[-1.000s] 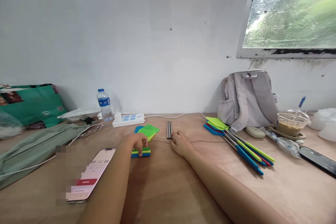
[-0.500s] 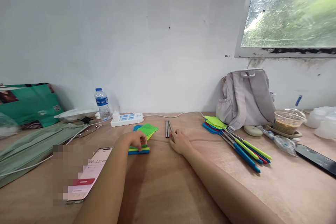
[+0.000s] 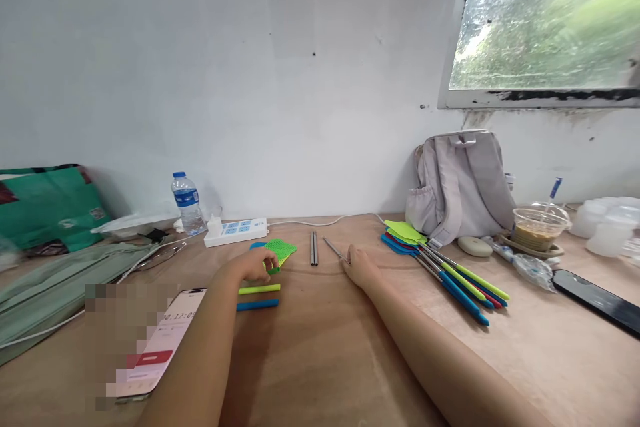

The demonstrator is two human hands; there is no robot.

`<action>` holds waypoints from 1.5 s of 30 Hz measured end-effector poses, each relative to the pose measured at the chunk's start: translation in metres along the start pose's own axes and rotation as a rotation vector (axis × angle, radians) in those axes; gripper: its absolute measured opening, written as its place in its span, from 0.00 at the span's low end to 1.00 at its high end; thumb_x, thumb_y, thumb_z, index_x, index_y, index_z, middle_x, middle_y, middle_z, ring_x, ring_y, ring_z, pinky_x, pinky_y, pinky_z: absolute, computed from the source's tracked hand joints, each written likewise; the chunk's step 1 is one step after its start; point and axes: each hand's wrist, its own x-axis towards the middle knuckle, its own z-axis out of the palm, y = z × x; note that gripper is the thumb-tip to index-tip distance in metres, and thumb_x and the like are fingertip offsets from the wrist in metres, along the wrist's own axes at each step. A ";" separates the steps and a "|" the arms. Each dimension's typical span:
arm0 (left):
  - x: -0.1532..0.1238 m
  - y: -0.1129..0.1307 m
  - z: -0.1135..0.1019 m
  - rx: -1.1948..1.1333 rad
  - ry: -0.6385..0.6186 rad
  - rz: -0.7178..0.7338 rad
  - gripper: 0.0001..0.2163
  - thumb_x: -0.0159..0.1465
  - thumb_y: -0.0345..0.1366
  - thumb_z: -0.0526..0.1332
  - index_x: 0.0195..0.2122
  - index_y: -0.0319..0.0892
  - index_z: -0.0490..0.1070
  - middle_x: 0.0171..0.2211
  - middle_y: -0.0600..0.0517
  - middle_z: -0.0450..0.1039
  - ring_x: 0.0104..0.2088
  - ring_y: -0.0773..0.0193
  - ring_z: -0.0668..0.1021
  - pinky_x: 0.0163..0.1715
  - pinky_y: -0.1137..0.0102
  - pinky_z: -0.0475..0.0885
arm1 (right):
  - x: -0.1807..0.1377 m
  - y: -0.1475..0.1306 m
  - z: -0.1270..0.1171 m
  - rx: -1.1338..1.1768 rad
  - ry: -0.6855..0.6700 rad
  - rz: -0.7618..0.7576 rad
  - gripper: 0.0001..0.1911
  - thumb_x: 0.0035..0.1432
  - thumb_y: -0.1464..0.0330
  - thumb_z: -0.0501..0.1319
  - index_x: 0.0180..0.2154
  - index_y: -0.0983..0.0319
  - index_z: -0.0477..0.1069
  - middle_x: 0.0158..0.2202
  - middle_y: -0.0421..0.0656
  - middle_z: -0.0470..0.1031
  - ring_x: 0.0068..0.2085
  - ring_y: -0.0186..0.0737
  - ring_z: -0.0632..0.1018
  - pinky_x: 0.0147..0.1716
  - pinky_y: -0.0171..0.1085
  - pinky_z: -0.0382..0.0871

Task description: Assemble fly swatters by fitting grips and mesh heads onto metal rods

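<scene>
My left hand (image 3: 253,267) rests on the wooden table (image 3: 320,360) with fingers pinched on a green handle piece (image 3: 274,270), just below a green mesh swatter head (image 3: 281,250) lying on a blue one. A yellow-green handle (image 3: 259,289) and a blue handle (image 3: 257,305) lie loose in front of it. My right hand (image 3: 361,267) is closed on one thin metal rod (image 3: 334,249), drawn away to the right of two other metal rods (image 3: 313,247) that lie side by side.
A heap of assembled fly swatters (image 3: 445,267) lies at the right before a grey backpack (image 3: 463,183). A phone (image 3: 157,340) lies near left, a dark phone (image 3: 597,297) far right. A power strip (image 3: 235,231), water bottle (image 3: 186,200) and drink cup (image 3: 537,227) stand along the wall.
My right hand has pulled one rod to the right, away from the other two. My left hand has lifted the green handle off the stack, leaving the yellow and blue handles apart.
</scene>
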 end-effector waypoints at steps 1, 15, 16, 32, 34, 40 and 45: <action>-0.001 0.001 -0.001 0.001 0.014 -0.005 0.16 0.41 0.29 0.58 0.33 0.43 0.72 0.38 0.52 0.73 0.36 0.59 0.74 0.29 0.73 0.67 | 0.000 0.003 -0.001 0.004 -0.004 0.006 0.11 0.59 0.65 0.50 0.40 0.64 0.64 0.37 0.50 0.72 0.37 0.44 0.73 0.30 0.35 0.60; 0.002 0.014 -0.010 -0.084 0.388 0.025 0.15 0.53 0.42 0.55 0.39 0.41 0.69 0.38 0.49 0.73 0.37 0.59 0.74 0.36 0.70 0.67 | -0.055 0.022 -0.013 0.242 0.005 -0.034 0.13 0.62 0.67 0.43 0.32 0.63 0.63 0.29 0.45 0.73 0.31 0.38 0.74 0.30 0.34 0.62; 0.002 0.018 -0.011 -0.128 0.424 0.043 0.15 0.53 0.43 0.56 0.39 0.41 0.69 0.37 0.49 0.73 0.37 0.59 0.74 0.35 0.70 0.67 | -0.060 0.024 -0.012 0.318 0.016 -0.049 0.13 0.62 0.66 0.44 0.30 0.62 0.62 0.27 0.44 0.73 0.30 0.37 0.73 0.30 0.34 0.63; -0.010 0.132 0.041 -0.569 0.118 0.536 0.13 0.47 0.41 0.64 0.20 0.39 0.61 0.18 0.58 0.65 0.21 0.72 0.66 0.19 0.77 0.58 | -0.101 0.006 -0.049 1.124 0.474 -0.373 0.08 0.61 0.61 0.50 0.38 0.57 0.54 0.33 0.43 0.73 0.33 0.37 0.74 0.32 0.38 0.69; -0.010 0.137 0.047 -0.589 0.075 0.583 0.13 0.47 0.41 0.64 0.19 0.39 0.61 0.19 0.58 0.63 0.21 0.73 0.65 0.20 0.77 0.57 | -0.103 0.006 -0.048 1.074 0.473 -0.403 0.07 0.61 0.62 0.49 0.38 0.57 0.55 0.34 0.44 0.73 0.36 0.38 0.74 0.35 0.40 0.69; -0.013 0.147 0.057 -0.614 -0.005 0.676 0.11 0.49 0.38 0.62 0.19 0.39 0.60 0.19 0.58 0.57 0.23 0.72 0.63 0.21 0.77 0.58 | -0.106 0.009 -0.046 0.948 0.458 -0.490 0.04 0.62 0.65 0.47 0.39 0.58 0.55 0.35 0.45 0.72 0.38 0.39 0.74 0.38 0.41 0.68; -0.015 0.149 0.059 -0.649 -0.045 0.680 0.10 0.48 0.37 0.62 0.20 0.38 0.62 0.20 0.58 0.58 0.23 0.72 0.63 0.21 0.76 0.58 | -0.106 0.008 -0.049 0.871 0.397 -0.524 0.04 0.62 0.65 0.47 0.38 0.58 0.55 0.34 0.45 0.72 0.38 0.39 0.74 0.37 0.40 0.69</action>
